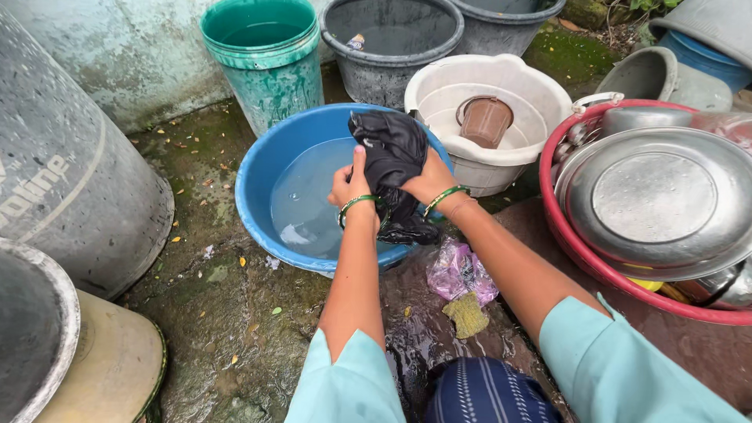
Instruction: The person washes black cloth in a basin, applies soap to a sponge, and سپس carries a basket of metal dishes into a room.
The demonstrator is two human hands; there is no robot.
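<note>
A wet black cloth (392,153) hangs over a blue basin (258,168) that holds clear water. My left hand (351,184) grips the cloth's left side, thumb up. My right hand (431,178) clasps its right side, and the two hands squeeze it between them above the basin's near right rim. The cloth's lower end (407,227) droops down to the rim. Both wrists wear green bangles.
A white tub (540,98) with a small brown mug stands behind, with a green bucket (270,59) and grey tubs (376,70) further back. A red basin (564,235) of steel dishes sits right. A pink plastic wrapper (458,270) and yellow scrubber (468,315) lie on the wet stone. Large drums stand left.
</note>
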